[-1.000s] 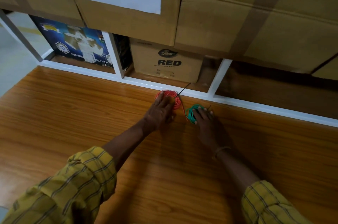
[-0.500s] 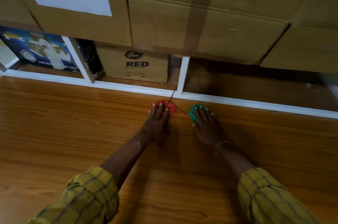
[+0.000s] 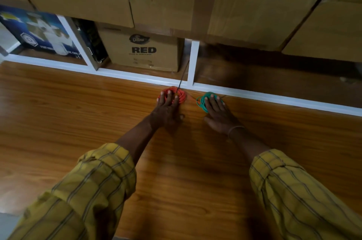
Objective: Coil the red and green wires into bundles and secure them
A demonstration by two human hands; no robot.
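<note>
Wood-grain table [image 3: 78, 122] is carrying both wires at its far edge, just in front of the white shelf frame [image 3: 193, 63]. Going from the left, the left hand [image 3: 166, 108] is lying flat with its fingers spread, pressing down on the red wire bundle [image 3: 179, 94]; its grip is open, resting on the coil rather than closing around it. A thin dark strand [image 3: 184, 72] is sticking up from this coil toward the cardboard box [image 3: 143, 49] on the shelf behind; whether it is a tie or a loose end is too fine to tell. A thin stretch of wire seems to be running between the two coils. To the right, near but apart from the red one, the green wire bundle [image 3: 202, 101] is sitting under the fingertips of the right hand [image 3: 219, 114], which is likewise open and flat. Judging by this, the coiling is looking done for both colours, since each wire is lying wound into a small round bundle. Whether the bundles are already being held by a tie cannot be made out, so the securing may be what is left.
</note>
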